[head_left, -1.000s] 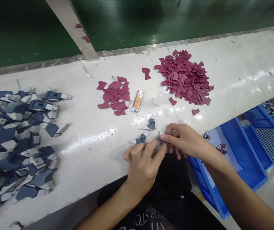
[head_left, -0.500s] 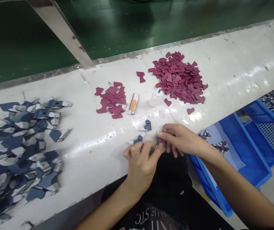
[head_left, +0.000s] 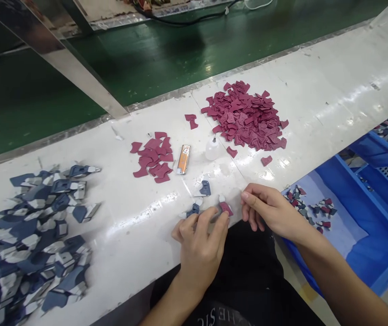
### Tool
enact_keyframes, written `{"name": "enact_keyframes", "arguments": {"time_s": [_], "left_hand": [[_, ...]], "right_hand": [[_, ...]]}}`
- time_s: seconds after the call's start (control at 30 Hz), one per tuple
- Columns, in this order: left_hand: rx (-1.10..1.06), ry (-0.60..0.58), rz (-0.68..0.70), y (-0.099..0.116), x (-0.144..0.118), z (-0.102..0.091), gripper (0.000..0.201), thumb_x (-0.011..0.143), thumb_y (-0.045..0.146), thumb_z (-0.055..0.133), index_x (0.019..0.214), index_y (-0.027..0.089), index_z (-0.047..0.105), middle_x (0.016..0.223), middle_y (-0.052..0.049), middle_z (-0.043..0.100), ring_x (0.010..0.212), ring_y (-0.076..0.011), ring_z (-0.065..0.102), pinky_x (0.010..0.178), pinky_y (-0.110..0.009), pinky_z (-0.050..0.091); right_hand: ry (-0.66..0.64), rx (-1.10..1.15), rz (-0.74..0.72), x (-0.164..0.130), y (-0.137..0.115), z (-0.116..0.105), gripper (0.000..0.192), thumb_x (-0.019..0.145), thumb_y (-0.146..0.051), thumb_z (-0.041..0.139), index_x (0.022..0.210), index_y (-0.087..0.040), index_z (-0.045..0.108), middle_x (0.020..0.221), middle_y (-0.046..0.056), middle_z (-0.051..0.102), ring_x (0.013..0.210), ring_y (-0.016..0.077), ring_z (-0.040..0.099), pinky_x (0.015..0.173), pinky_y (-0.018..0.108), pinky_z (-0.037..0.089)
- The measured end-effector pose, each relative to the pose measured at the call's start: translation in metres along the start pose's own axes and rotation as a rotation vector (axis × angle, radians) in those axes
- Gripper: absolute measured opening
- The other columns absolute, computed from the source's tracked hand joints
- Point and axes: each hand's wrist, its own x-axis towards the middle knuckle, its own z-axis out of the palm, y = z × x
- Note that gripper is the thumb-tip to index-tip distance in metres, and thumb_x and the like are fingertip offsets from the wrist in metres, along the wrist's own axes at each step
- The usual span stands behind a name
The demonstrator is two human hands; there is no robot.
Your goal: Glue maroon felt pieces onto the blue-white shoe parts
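My left hand (head_left: 198,240) is palm down at the table's near edge with its fingers apart. Its fingertips touch or nearly touch a small part with a maroon pad and a pale tip (head_left: 226,207). Just beyond these fingers lie two blue-and-grey parts, one (head_left: 193,209) partly behind the hand and another (head_left: 205,188) farther off. To the right, my right hand (head_left: 268,210) hovers at the table edge, apart from the maroon part. Its thumb and index finger are pressed together; anything between them is hidden.
A large heap of maroon pads (head_left: 244,115) and a smaller group (head_left: 153,156) flank a small translucent bottle (head_left: 213,148) and an orange lighter-like object (head_left: 183,159). Blue-and-grey parts (head_left: 40,217) are piled left. Blue bins (head_left: 366,213) stand right, below table level. A metal post (head_left: 88,81) rises behind.
My right hand has come away from the maroon-padded part and moved right. The part now shows more fully beside my left fingertips. The camera view has tilted slightly.
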Motion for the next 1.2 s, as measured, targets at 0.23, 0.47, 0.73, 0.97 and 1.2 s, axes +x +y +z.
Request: {"name": "enact_keyframes", "arguments": {"time_s": [0.23, 0.47, 0.73, 0.97, 1.2], "left_hand": [[0.082, 0.006, 0.057, -0.007, -0.002, 0.003, 0.038, 0.089, 0.012, 0.086, 0.124, 0.026, 0.080, 0.113, -0.004, 0.083, 0.099, -0.0251, 0.055, 0.090, -0.042, 0.036], [0.096, 0.037, 0.087, -0.005, 0.004, 0.006, 0.024, 0.096, 0.010, 0.079, 0.115, 0.022, 0.082, 0.111, 0.001, 0.088, 0.102, -0.0252, 0.057, 0.085, -0.043, 0.034], [0.124, -0.090, 0.130, -0.001, 0.017, -0.004, 0.028, 0.090, 0.006, 0.084, 0.111, 0.024, 0.081, 0.111, 0.003, 0.088, 0.104, -0.0227, 0.057, 0.085, -0.040, 0.035], [0.105, -0.044, 0.163, 0.002, 0.017, -0.001, 0.020, 0.092, 0.009, 0.084, 0.106, 0.022, 0.080, 0.105, 0.000, 0.087, 0.101, -0.0221, 0.059, 0.086, -0.040, 0.036], [0.145, -0.068, 0.204, 0.003, 0.018, -0.002, 0.020, 0.091, 0.005, 0.083, 0.101, 0.022, 0.079, 0.104, 0.000, 0.087, 0.100, -0.0219, 0.057, 0.087, -0.041, 0.034]], "right_hand": [[0.508, -0.248, -0.240, -0.005, 0.009, -0.028, 0.029, 0.110, -0.051, 0.060, 0.116, -0.025, 0.069, 0.102, 0.007, 0.077, 0.070, 0.0193, 0.068, 0.058, 0.033, 0.054], [0.846, -0.833, -0.488, 0.027, 0.016, -0.050, 0.031, 0.109, -0.036, 0.059, 0.133, -0.023, 0.075, 0.124, 0.016, 0.068, 0.114, 0.0362, 0.066, 0.095, 0.052, 0.056], [0.858, -0.858, -0.560, 0.038, 0.020, -0.050, 0.018, 0.105, -0.027, 0.063, 0.111, -0.021, 0.079, 0.116, 0.013, 0.071, 0.103, 0.0326, 0.069, 0.089, 0.048, 0.051], [0.892, -0.847, -0.604, 0.033, 0.032, -0.046, 0.017, 0.101, -0.021, 0.065, 0.112, -0.021, 0.079, 0.121, 0.011, 0.073, 0.100, 0.0301, 0.067, 0.085, 0.045, 0.044], [0.955, -0.836, -0.597, 0.035, 0.039, -0.041, 0.014, 0.105, -0.024, 0.064, 0.107, -0.021, 0.078, 0.119, 0.010, 0.076, 0.102, 0.0317, 0.066, 0.085, 0.045, 0.040]]}}
